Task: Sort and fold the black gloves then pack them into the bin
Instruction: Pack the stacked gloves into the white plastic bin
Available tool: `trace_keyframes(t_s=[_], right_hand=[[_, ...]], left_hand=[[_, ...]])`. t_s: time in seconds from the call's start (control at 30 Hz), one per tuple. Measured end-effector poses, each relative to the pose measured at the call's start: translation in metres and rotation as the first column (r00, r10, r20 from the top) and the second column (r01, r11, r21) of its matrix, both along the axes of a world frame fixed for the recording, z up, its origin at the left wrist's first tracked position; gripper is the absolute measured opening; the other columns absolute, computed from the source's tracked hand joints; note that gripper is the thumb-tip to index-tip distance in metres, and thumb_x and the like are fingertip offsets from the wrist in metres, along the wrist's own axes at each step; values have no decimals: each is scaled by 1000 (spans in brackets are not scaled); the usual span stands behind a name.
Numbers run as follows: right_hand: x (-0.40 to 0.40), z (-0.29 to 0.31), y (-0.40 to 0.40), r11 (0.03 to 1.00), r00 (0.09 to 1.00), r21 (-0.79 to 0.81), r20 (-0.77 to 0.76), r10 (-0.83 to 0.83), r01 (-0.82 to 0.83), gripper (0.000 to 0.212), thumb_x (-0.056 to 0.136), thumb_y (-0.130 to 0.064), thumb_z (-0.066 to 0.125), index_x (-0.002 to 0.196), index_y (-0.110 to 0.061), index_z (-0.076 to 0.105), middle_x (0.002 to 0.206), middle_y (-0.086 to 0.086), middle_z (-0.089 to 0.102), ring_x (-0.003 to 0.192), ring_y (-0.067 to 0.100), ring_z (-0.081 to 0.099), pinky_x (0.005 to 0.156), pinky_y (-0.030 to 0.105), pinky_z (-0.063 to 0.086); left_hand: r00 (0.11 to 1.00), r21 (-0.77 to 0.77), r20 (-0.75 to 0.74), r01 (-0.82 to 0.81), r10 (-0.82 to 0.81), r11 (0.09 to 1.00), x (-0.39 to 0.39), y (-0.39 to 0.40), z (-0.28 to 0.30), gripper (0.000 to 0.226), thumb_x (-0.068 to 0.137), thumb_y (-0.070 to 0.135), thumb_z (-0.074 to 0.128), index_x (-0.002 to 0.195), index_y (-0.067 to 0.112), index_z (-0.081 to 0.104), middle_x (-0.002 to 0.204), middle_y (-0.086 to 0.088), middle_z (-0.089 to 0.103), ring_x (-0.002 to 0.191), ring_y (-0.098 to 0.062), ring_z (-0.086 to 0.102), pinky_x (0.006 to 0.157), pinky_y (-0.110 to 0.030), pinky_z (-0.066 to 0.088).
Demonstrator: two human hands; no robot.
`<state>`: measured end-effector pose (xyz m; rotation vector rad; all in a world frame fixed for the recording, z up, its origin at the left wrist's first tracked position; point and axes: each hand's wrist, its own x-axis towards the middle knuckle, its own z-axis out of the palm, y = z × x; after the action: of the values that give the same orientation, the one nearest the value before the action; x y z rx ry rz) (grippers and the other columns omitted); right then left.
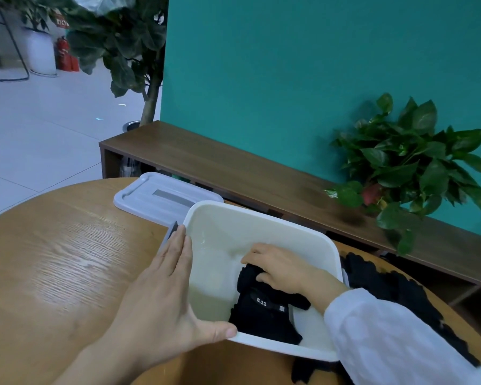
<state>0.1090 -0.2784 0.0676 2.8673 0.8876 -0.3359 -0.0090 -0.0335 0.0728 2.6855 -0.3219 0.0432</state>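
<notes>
1. Bin point(264, 218): white, open-topped, on the round table point(53, 245). Its lid point(161, 198) lies flat behind it, to the left.
2. Folded gloves point(264, 315): black, with a "5.11" label facing up, on the bin floor in the near right corner. The long axis appears to run from the near wall toward the bin's middle.
3. Right hand point(286, 268): inside the bin, on top of the far end of the folded gloves. Its fingers curl over the fabric, gripping or pressing it down; which of the two cannot be told.
4. Left hand point(164, 295): outside the bin, flat along the left wall, fingers straight and together, thumb hooked over the near rim. It steadies the bin and holds nothing.
5. Loose gloves point(386, 282): a black heap on the table just right of the bin, partly hidden by the right sleeve point(386, 334).
6. Key relation: the heap lies on the right hand's side, so that hand is nearer for the next pick. The bin floor to the left of the folded gloves shows bare.
</notes>
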Motion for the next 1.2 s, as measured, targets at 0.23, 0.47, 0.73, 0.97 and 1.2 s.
trace_keyframes(t_s=[0.23, 0.47, 0.73, 0.97, 1.2], right_hand=[[-20, 12, -4, 997, 998, 50, 29, -52, 50, 49, 96, -16, 56, 143, -16, 45, 143, 1, 44, 130, 22, 41, 103, 37, 38], [-68, -1, 4, 945, 943, -52, -70, -325, 322, 70, 104, -44, 30, 155, -13, -5, 163, 9, -10, 150, 25, -10, 122, 38, 4], [-71, -19, 8, 915, 903, -145, -167, -397, 375, 71, 106, -40, 27, 152, -11, -19, 157, 12, -29, 145, 29, -25, 120, 41, -7], [-65, -19, 7, 914, 893, -145, -202, -402, 379, 72, 105, -41, 27, 152, -14, -19, 157, 10, -29, 146, 26, -25, 119, 40, -7], [-91, 31, 0, 818, 874, 311, -208, -439, 485, 33, 104, -37, 33, 123, -12, 43, 125, 3, 49, 120, 28, 46, 106, 44, 35]], left_hand=[[1000, 25, 3, 8, -8, 1000, -4, 0, 2, 155, 34, 111, 17, 145, 17, -36, 150, 7, -45, 138, -5, -39, 116, -22, 1], [999, 5, 44, 5, -6, 1000, -14, -1, -1, 155, 34, 110, 18, 146, 15, -34, 151, 6, -44, 139, -6, -37, 115, -22, 3], [998, 11, 63, -9, 8, 1000, -17, 1, -7, 153, 33, 110, 14, 143, 17, -37, 149, 8, -46, 139, -6, -37, 118, -24, 10], [997, -16, 75, -24, 26, 1000, -13, -2, -5, 147, 39, 107, 27, 139, 21, -36, 153, 8, -39, 141, -6, -31, 119, -28, 13], [998, -80, 60, -7, 12, 997, -10, -5, 1, 152, 41, 104, 38, 151, 20, -24, 158, 7, -28, 142, -3, -30, 122, -34, 13]])
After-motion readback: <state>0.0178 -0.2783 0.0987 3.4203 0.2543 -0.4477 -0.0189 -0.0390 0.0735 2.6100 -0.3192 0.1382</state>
